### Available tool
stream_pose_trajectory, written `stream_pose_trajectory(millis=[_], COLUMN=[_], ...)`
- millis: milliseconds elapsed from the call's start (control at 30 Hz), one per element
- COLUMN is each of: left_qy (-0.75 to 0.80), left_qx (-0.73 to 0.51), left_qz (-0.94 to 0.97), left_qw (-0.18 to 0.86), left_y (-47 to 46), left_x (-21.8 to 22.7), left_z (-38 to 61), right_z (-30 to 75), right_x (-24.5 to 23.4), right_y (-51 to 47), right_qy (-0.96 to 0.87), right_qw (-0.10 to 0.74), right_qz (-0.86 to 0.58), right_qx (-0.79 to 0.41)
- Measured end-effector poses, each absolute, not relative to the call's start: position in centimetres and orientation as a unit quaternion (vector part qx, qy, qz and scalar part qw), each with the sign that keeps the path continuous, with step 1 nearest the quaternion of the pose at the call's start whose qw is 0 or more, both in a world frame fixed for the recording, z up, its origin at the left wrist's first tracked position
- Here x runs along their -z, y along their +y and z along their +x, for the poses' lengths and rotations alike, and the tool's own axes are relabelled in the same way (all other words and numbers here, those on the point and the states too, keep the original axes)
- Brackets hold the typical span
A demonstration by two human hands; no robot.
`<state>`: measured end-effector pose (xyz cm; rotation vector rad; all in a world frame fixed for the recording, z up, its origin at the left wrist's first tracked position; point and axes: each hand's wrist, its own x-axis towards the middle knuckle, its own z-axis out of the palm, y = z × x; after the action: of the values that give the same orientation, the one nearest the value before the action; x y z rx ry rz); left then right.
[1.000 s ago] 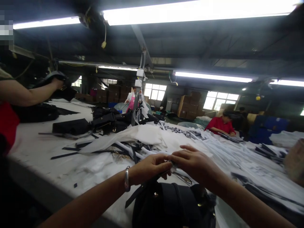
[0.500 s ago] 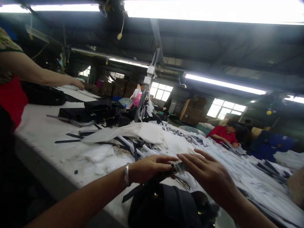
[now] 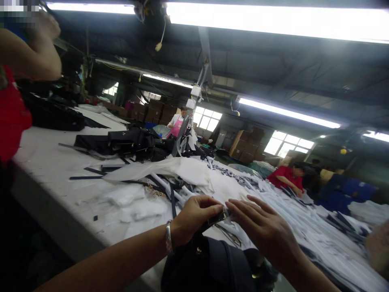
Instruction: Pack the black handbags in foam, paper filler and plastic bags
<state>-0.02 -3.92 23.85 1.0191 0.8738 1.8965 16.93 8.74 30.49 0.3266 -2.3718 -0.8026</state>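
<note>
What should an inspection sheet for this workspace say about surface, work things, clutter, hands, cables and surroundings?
Surface: white table, much of it heaped over.
Work things: black bag near the wearer; buckle above it.
Clutter: white sheets, dark strips, bag pile.
Hands: left hand pinches the buckle; right hand has its fingertips close beside it, contact unclear.
Cables: hanging cord near a lit lamp; none seen on the table.
Surroundings: left co-worker, far co-worker, right co-worker; stacked boxes behind.
</note>
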Motion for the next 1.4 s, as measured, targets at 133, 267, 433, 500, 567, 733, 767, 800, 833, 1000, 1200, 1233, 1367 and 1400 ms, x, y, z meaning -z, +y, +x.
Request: stream_pose_trajectory(millis=[133, 267, 433, 500, 567, 733, 767, 800, 833, 1000, 1200, 1233, 1367, 1400], left_qy=[0.342, 0.33, 0.36, 0.365, 0.358, 0.326, 0.319, 0.31, 0.301, 0.282, 0.41, 0.417, 0.433, 0.436], left_qx=[-0.763, -0.751, -0.705, -0.688, -0.68, -0.69, -0.692, -0.695, -0.697, -0.708, -0.718, -0.716, -0.7, -0.696], left_qz=[0.406, 0.43, 0.453, 0.457, 0.459, 0.463, 0.464, 0.465, 0.466, 0.488, 0.525, 0.532, 0.555, 0.558], left_qw=[0.37, 0.377, 0.409, 0.429, 0.446, 0.451, 0.451, 0.452, 0.454, 0.426, 0.203, 0.173, 0.118, 0.118], left_y=[-3.9, -4.2, -4.9, -5.0, -4.9, -4.6, -4.5, -4.5, -4.5, -4.6, -5.1, -5.2, -5.3, -5.4], left_x=[-23.8, -23.6, -23.7, -24.1, -24.3, -24.2, -24.0, -23.9, -23.7, -23.3, -23.8, -24.0, -24.2, -24.1], left_z=[0.5, 0.3, -0.3, -0.4, -0.3, 0.1, 0.1, 0.1, 0.1, 0.0, 0.4, 0.4, 0.4, 0.3], right_z=[16.6, 16.8, 17.4, 17.6, 17.7, 17.8, 17.8, 17.8, 17.8, 17.3, 16.8, 16.8, 16.9, 16.9], right_x=[-30.7, -30.9, -31.2, -31.2, -31.1, -30.8, -30.7, -30.7, -30.6, -30.1, -29.8, -29.9, -30.1, -30.2], right_y=[8.1, 8.2, 8.9, 8.8, 8.4, 7.6, 7.5, 7.4, 7.3, 7.3, 7.4, 7.3, 7.1, 7.2], right_qy=[-0.897, -0.895, -0.884, -0.881, -0.88, -0.882, -0.881, -0.881, -0.881, -0.881, -0.897, -0.899, -0.9, -0.9], right_qw=[0.297, 0.309, 0.34, 0.345, 0.341, 0.326, 0.327, 0.329, 0.329, 0.32, 0.314, 0.313, 0.318, 0.318], right_qz=[0.143, 0.128, 0.12, 0.134, 0.152, 0.171, 0.169, 0.167, 0.167, 0.177, 0.175, 0.175, 0.177, 0.176], right_qx=[0.294, 0.295, 0.297, 0.296, 0.293, 0.295, 0.296, 0.297, 0.298, 0.299, 0.258, 0.251, 0.24, 0.24])
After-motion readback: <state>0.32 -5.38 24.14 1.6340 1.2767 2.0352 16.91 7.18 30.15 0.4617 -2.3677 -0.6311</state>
